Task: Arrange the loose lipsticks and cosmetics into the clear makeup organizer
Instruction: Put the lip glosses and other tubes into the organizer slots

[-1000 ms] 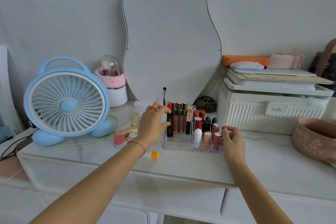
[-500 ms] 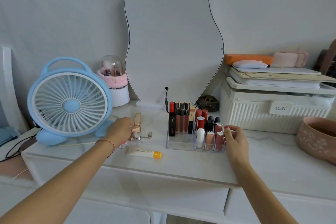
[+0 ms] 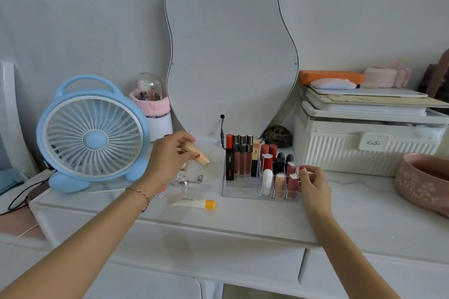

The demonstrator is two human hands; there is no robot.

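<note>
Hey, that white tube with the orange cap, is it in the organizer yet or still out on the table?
Still out. The white tube lies flat on the table, left of the clear organizer and apart from it; neither hand touches it.
</note>
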